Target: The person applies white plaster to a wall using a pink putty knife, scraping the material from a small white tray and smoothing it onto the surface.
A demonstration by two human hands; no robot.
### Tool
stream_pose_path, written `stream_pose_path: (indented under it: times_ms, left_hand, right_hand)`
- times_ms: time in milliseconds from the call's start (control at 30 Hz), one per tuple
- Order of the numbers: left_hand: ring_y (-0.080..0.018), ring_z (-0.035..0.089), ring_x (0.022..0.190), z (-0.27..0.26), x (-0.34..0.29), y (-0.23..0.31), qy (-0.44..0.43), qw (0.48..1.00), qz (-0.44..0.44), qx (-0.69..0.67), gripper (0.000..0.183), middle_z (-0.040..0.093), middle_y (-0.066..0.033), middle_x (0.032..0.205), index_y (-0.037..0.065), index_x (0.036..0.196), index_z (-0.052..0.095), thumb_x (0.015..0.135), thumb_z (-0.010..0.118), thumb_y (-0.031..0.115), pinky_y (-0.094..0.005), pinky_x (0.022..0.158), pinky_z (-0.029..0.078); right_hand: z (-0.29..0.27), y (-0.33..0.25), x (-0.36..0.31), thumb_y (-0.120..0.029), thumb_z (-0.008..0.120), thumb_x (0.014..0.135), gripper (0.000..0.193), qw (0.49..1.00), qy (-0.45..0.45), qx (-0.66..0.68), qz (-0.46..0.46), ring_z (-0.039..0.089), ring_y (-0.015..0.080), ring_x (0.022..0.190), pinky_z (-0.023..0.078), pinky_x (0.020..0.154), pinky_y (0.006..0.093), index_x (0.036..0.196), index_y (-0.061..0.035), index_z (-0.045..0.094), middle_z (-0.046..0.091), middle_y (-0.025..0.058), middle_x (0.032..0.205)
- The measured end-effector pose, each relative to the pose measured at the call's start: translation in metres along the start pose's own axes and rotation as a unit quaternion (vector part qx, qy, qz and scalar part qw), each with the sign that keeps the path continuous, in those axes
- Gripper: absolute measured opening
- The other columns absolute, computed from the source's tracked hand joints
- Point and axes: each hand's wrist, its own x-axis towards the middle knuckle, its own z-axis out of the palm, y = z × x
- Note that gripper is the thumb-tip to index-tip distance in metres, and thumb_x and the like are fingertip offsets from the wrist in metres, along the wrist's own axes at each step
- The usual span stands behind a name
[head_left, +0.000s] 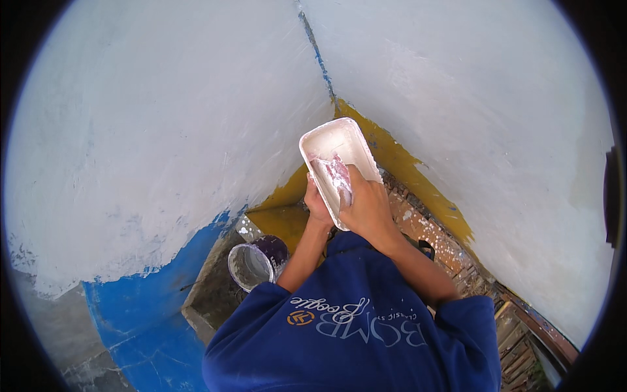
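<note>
A shallow off-white rectangular tray (337, 136), its rim smeared with white, is held up before my chest, tilted in front of the wall corner. My left hand (317, 204) is closed around the tray's left side. With my right hand (369, 210) I grip a flat pinkish piece smeared with white paste (334, 172) inside the tray. Whether that piece is a scraper or a cloth I cannot tell, since my fingers cover its near end.
Two whitish walls (163, 117) meet behind the tray, with yellow (418, 183) and blue (153, 313) painted lower parts. A dark bucket (275, 251) with a pale rim stands at lower left. Paint-spotted brown boards (418, 228) lie below right.
</note>
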Motion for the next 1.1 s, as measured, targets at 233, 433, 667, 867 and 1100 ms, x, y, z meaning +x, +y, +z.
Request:
stream_pose_path:
  times_ms: [233, 433, 667, 867, 1100]
  left_hand:
    - [-0.0295, 0.053, 0.123, 0.001, -0.001, 0.0, 0.017, 0.999, -0.021, -0.027, 0.06, 0.051, -0.0145, 0.136, 0.006, 0.143, 0.038, 0.1, 0.035, 0.048, -0.0457, 0.104, 0.043]
    - [-0.0305, 0.054, 0.122, -0.007, -0.003, -0.006, 0.016, 0.999, -0.032, 0.018, 0.06, 0.051, -0.0161, 0.137, 0.003, 0.143, 0.037, 0.102, 0.032, 0.047, -0.0447, 0.104, 0.044]
    - [-0.0322, 0.048, 0.129, -0.024, 0.002, -0.02, -0.013, 0.995, -0.092, 0.02, 0.064, 0.044, -0.0158, 0.145, 0.008, 0.149, 0.029, 0.099, 0.038, 0.047, -0.0471, 0.108, 0.04]
    - [-0.0333, 0.052, 0.125, -0.013, 0.008, -0.025, -0.005, 0.987, -0.157, 0.036, 0.064, 0.048, -0.0184, 0.14, 0.002, 0.145, 0.033, 0.101, 0.032, 0.048, -0.0465, 0.103, 0.045]
    - [-0.0386, 0.042, 0.133, -0.04, 0.002, -0.056, -0.045, 0.978, -0.2, -0.047, 0.068, 0.038, -0.0148, 0.148, 0.011, 0.151, 0.027, 0.097, 0.038, 0.051, -0.0563, 0.11, 0.035]
  right_hand:
    - [-0.014, -0.002, -0.003, -0.005, 0.063, 0.076, 0.038, 0.996, 0.008, 0.08, 0.038, 0.06, 0.0509, 0.088, 0.049, 0.077, 0.051, 0.111, 0.0055, 0.056, 0.062, 0.0326, 0.088]
    - [-0.015, 0.023, 0.0, -0.002, 0.062, 0.077, 0.04, 0.99, 0.001, 0.126, 0.057, 0.064, 0.0421, 0.093, 0.05, 0.084, 0.0424, 0.116, 0.0037, 0.058, 0.065, 0.0277, 0.098]
    - [-0.018, 0.069, 0.011, 0.007, 0.062, 0.076, 0.036, 0.968, -0.053, 0.23, 0.084, 0.065, 0.0204, 0.095, 0.05, 0.086, 0.034, 0.112, 0.0038, 0.063, 0.07, 0.0152, 0.1]
    - [-0.025, 0.104, -0.011, 0.008, 0.063, 0.076, 0.033, 0.889, -0.045, 0.426, 0.159, 0.065, 0.0147, 0.092, 0.051, 0.085, 0.0288, 0.109, 0.0073, 0.064, 0.069, 0.0089, 0.101]
    - [-0.064, 0.088, -0.043, -0.004, 0.069, 0.083, 0.048, 0.725, 0.082, 0.676, 0.107, 0.064, 0.0189, 0.105, 0.051, 0.094, 0.0326, 0.127, 0.0063, 0.053, 0.065, 0.0102, 0.116]
